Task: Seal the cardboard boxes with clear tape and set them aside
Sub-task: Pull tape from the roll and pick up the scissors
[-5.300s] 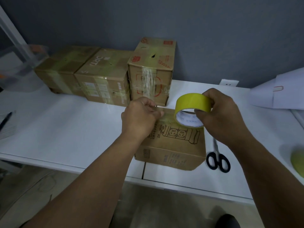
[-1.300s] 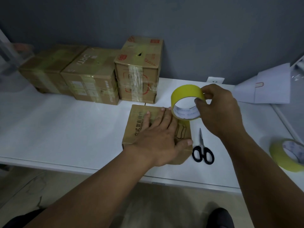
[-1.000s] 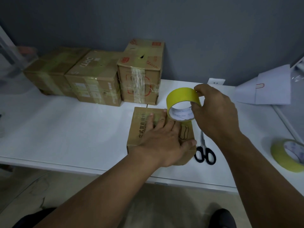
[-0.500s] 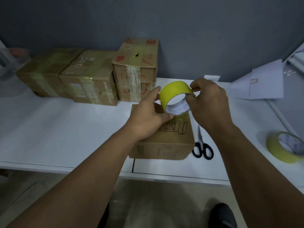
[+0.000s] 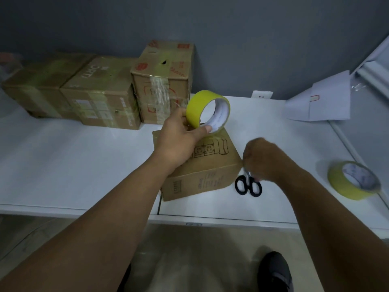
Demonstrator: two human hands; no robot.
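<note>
Left hand (image 5: 179,142) gripping tape roll (image 5: 208,111) above box (image 5: 202,165); right hand (image 5: 263,159) blurred at scissors (image 5: 248,185), grip unclear

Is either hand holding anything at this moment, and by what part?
The left hand pinches the yellow tape roll by its lower rim, thumb inside the core. The right hand is blurred above the scissors; whether it grips them cannot be told.

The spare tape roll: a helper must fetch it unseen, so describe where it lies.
On the white table, go to the right edge, right of the black scissors. The spare tape roll lies there alone, untouched; the other yellow roll is in the left hand.
</note>
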